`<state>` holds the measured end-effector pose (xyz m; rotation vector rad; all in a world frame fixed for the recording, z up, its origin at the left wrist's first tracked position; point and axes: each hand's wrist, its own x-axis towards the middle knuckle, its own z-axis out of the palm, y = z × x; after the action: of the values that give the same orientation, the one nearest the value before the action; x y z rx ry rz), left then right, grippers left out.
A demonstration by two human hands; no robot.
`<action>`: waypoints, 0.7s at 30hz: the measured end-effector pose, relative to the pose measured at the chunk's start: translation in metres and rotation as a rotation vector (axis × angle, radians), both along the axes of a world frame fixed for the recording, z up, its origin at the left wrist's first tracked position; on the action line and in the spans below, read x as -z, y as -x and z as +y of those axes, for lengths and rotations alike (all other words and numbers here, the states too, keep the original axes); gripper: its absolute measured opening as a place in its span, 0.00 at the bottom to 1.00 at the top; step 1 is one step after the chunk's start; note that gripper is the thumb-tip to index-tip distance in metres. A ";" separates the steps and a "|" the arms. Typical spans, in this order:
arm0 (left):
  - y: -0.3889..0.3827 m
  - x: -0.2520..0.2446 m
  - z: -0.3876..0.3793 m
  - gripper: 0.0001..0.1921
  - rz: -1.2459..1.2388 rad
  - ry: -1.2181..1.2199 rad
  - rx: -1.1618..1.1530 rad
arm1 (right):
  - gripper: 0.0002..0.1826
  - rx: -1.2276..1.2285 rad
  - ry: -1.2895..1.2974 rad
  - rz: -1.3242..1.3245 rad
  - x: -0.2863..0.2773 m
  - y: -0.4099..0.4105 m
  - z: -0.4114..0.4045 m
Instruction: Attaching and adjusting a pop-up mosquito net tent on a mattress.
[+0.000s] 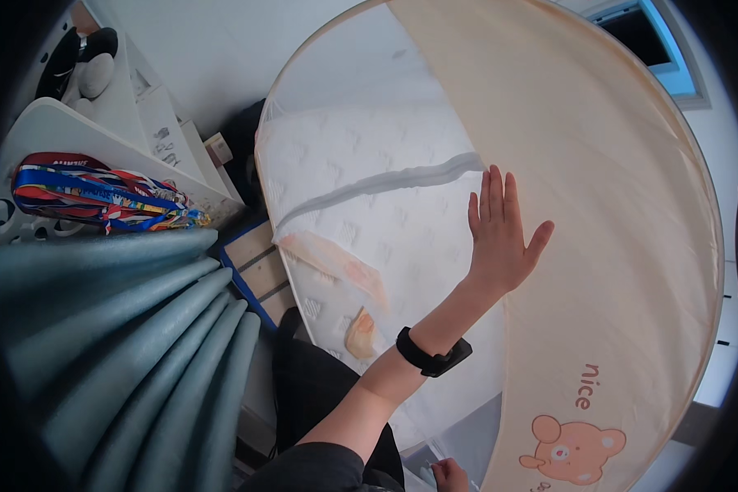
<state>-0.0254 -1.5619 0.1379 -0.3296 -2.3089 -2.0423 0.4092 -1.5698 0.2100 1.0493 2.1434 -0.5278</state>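
A large pop-up mosquito net (596, 203) of beige fabric and white mesh stands before me, its round rim bowed out. My left hand (498, 234) lies flat against it where mesh and beige fabric meet, palm down, fingers spread, holding nothing. A grey band (393, 179) runs across the mesh from my fingertips to the rim. My right hand (450, 476) is at the bottom edge, partly cut off, with its fingers pinched on a thin white edge of the mesh. Through the mesh shows a white patterned mattress (357, 141). A printed orange bear (575, 452) and writing mark the beige fabric.
Thick teal curtain folds (135, 344) fill the lower left. Above them, medal ribbons (98, 190) hang by a white shelf (123, 117) with a dark plush toy (77, 58). A blue-edged box (261, 267) stands beside the mattress. A window (646, 43) is at upper right.
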 end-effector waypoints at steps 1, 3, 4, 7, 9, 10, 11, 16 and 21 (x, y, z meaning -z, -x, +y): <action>0.000 0.002 0.000 0.41 0.003 -0.017 -0.002 | 0.13 0.011 0.006 -0.005 0.001 -0.002 0.000; 0.000 0.004 -0.003 0.40 0.001 -0.020 0.002 | 0.13 -0.006 0.013 -0.015 0.004 -0.004 -0.002; -0.001 0.004 -0.005 0.40 0.004 -0.026 0.004 | 0.13 -0.026 0.018 -0.019 0.006 -0.005 -0.003; -0.003 0.007 -0.009 0.39 0.029 -0.026 -0.016 | 0.13 -0.039 0.046 -0.007 0.009 -0.006 -0.003; -0.002 0.007 -0.013 0.38 0.021 -0.021 -0.030 | 0.13 -0.035 0.028 -0.023 0.009 -0.001 -0.005; -0.002 0.008 -0.013 0.38 0.032 -0.035 -0.022 | 0.12 -0.025 -0.005 -0.027 0.009 0.002 -0.005; -0.002 0.010 -0.013 0.38 0.043 -0.048 -0.014 | 0.12 -0.033 0.012 -0.044 0.010 0.005 -0.004; -0.001 0.008 -0.016 0.39 0.045 -0.057 0.040 | 0.10 -0.014 0.053 -0.050 0.014 0.020 -0.004; 0.002 0.015 -0.029 0.39 0.035 -0.045 0.103 | 0.07 0.023 0.040 0.055 0.023 0.022 -0.002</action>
<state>-0.0270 -1.5904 0.1230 -0.4873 -2.2667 -2.1129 0.3876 -1.5719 0.1874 1.0501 2.1613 -0.6145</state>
